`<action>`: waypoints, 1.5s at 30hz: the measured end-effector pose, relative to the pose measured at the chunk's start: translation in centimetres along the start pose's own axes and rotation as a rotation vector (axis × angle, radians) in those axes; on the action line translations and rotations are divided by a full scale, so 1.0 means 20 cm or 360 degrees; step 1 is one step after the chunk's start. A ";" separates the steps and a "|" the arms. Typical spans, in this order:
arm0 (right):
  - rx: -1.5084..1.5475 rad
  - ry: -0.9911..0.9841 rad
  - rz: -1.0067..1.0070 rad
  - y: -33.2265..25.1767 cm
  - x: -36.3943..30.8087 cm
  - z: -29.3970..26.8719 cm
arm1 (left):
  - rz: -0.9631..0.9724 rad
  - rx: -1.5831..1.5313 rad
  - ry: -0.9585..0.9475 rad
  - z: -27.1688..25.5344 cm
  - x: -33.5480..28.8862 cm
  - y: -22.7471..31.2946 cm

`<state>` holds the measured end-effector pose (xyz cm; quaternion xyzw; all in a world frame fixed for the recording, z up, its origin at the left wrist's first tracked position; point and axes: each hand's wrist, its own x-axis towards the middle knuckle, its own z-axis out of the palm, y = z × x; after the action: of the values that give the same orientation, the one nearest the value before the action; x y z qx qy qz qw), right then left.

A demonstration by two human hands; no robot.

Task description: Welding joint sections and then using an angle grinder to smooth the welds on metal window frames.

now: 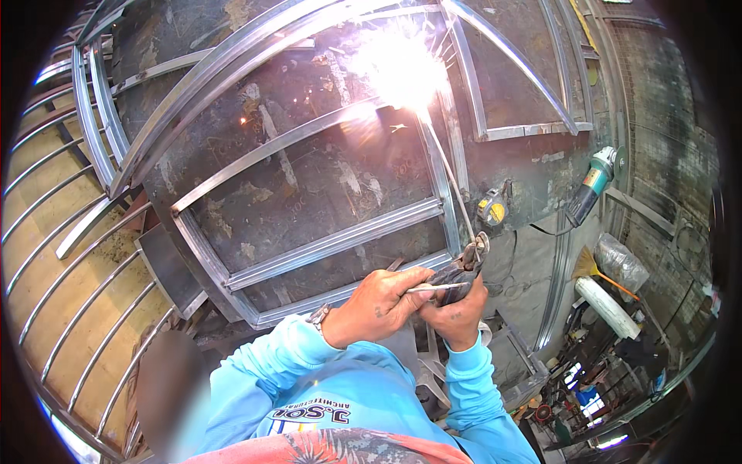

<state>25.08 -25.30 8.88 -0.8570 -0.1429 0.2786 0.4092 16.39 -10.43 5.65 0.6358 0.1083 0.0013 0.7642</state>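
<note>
My right hand is wrapped round a dark, worn welding electrode holder. A long thin welding electrode runs from its jaw up to the metal frame. At the far end a blinding white arc throws sparks and hides the joint under it. Against the holder's near side, my left hand is closed, with a thin pale rod between thumb and fingers. Whether its fingers also grip the holder is hidden. The frame of square steel tubes lies flat on the dark, stained metal table.
Right of the frame lie a tape measure and a green angle grinder. A second tube frame sits at the far right. Curved bars rise along the left. A broom and clutter cover the floor at right.
</note>
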 end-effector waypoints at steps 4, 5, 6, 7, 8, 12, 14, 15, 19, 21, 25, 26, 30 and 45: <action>0.0026 -0.0005 0.0052 0.01 -0.01 0.01 | -0.0112 -0.0055 -0.0055 -0.01 0.00 0.01; -0.0255 0.0153 -0.0324 0.09 -0.04 0.00 | -0.0111 -0.0058 -0.0056 -0.01 0.00 0.02; -0.0303 0.0180 -0.0363 0.10 -0.06 0.01 | -0.0069 -0.0004 -0.0093 -0.01 -0.01 0.03; -0.0351 0.0206 -0.0401 0.12 -0.08 0.02 | -0.0027 0.0049 -0.0130 -0.02 0.00 0.05; -0.0320 0.0197 -0.0455 0.12 -0.08 0.01 | -0.0043 0.0010 -0.0115 -0.01 0.01 0.07; 0.0063 0.0119 -0.0078 0.04 -0.06 0.03 | -0.0005 -0.0043 -0.0016 0.00 -0.01 0.04; 0.0064 0.0080 -0.0023 0.00 -0.04 0.03 | -0.0111 -0.0108 -0.0031 0.00 -0.02 0.03; 0.0063 0.0080 -0.0022 0.00 -0.04 0.03 | -0.0111 -0.0109 -0.0031 0.00 -0.02 0.02; 0.0034 0.0065 0.0030 -0.01 -0.04 0.03 | -0.0095 -0.0084 -0.0041 -0.01 -0.02 0.03; 0.0041 0.0083 0.0028 -0.01 -0.04 0.03 | -0.0115 -0.0066 -0.0079 -0.02 -0.02 0.03; -0.0025 0.0044 -0.0021 -0.01 -0.02 0.03 | -0.0103 -0.0031 -0.0067 -0.03 -0.02 0.02; -0.0032 0.0040 -0.0034 -0.02 -0.02 0.03 | -0.0094 0.0020 -0.0051 -0.03 -0.02 0.03; -0.0032 0.0070 -0.0020 0.04 -0.03 0.03 | -0.0117 0.0015 -0.0060 -0.03 -0.01 0.03; 0.0015 0.0385 -0.0177 0.14 -0.42 -0.10 | -0.0072 0.0185 -0.0430 0.20 -0.14 0.17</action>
<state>19.56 -32.23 10.77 -0.8731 -0.1385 0.1509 0.4424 14.78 -14.14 10.02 0.6707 0.0186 -0.1077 0.7336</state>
